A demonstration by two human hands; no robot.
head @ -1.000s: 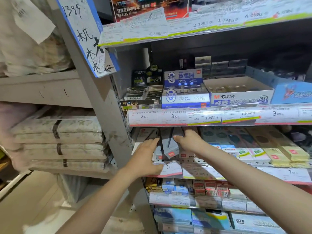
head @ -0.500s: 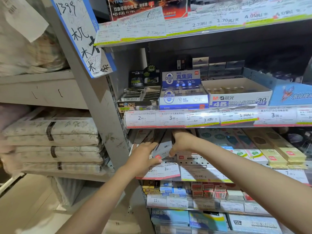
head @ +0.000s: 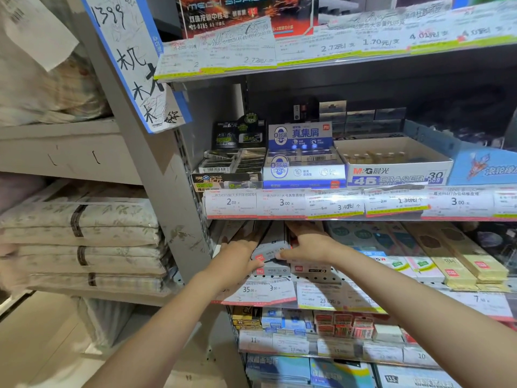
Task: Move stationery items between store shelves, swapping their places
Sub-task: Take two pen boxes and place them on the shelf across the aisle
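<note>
Both my hands reach into the second shelf from the middle, under the price-tag rail [head: 335, 205]. My left hand [head: 237, 256] and my right hand [head: 307, 245] grip a grey flat box [head: 270, 247] with a red label from its two sides. The box is tilted, lifted off another grey box [head: 272, 268] below it. More grey boxes stand at the left of that shelf, partly hidden by my left hand. My fingertips reach back under the rail and are hidden.
Eraser display boxes [head: 305, 163] and an M&G 4B eraser carton [head: 397, 172] fill the shelf above. Yellow and pastel pencil boxes [head: 458, 261] lie to the right. Small boxes [head: 344, 326] sit on lower shelves. A grey upright [head: 167, 205] and stacked bedding [head: 84, 242] stand left.
My hands have closed in on the grey box from both sides and tipped it up. The view has shifted slightly closer to the shelf.
</note>
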